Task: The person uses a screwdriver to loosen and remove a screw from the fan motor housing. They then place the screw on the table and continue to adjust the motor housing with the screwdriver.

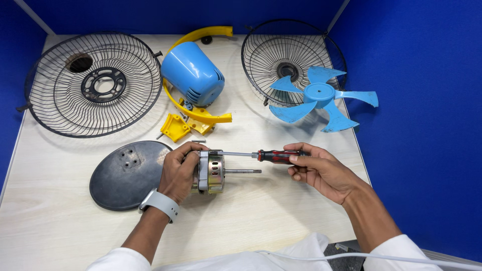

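Left hand (176,173) grips motor (211,173) — shaft points right. Right hand (321,170) fingers pinch screwdriver (273,156) handle — long axis level, tip leftward at motor.

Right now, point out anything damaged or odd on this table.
The left wire guard has a brownish, rust-like patch near its upper rim. The blue fan blade lies partly on the other guard, overhanging the table edge.

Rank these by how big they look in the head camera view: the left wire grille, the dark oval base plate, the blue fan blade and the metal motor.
1. Left wire grille
2. Blue fan blade and dark oval base plate: too alike to rank
3. Metal motor, clearly smallest
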